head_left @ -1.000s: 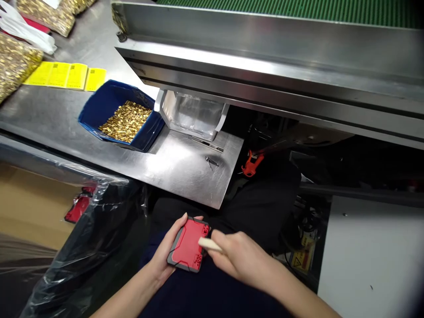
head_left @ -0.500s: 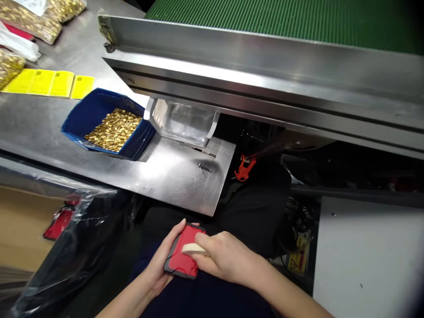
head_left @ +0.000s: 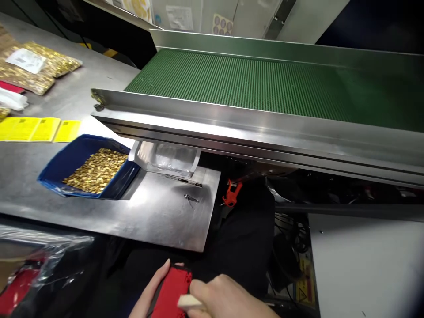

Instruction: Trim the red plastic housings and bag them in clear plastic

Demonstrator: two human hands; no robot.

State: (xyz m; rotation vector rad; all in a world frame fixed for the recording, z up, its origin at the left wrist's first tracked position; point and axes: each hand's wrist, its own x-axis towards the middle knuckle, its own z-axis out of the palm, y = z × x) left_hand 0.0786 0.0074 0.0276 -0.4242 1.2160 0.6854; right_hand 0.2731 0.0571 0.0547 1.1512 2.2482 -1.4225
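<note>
At the bottom of the view, my left hand point(head_left: 150, 293) is closed around the edge of a red and black rectangular case point(head_left: 170, 293), much like a rugged phone case. My right hand point(head_left: 223, 298) is closed on a short cream-coloured flat piece point(head_left: 189, 302), whose exact kind I cannot make out. That piece's blunt end lies over the red face of the case; whether it touches is unclear. The lower parts of both hands and of the case are cut off by the frame.
A blue bin point(head_left: 77, 157) of small gold-coloured metal pieces stands on the steel table point(head_left: 159, 225), beside a clear tray point(head_left: 172, 158) and nail clippers point(head_left: 191, 198). Behind runs a green conveyor belt point(head_left: 228, 84). An orange tool point(head_left: 231, 193) hangs by the table's edge.
The camera has tilted up, so the hands and case sit lower in view and more of the conveyor shows. The case is turned differently; both hands keep their holds.
</note>
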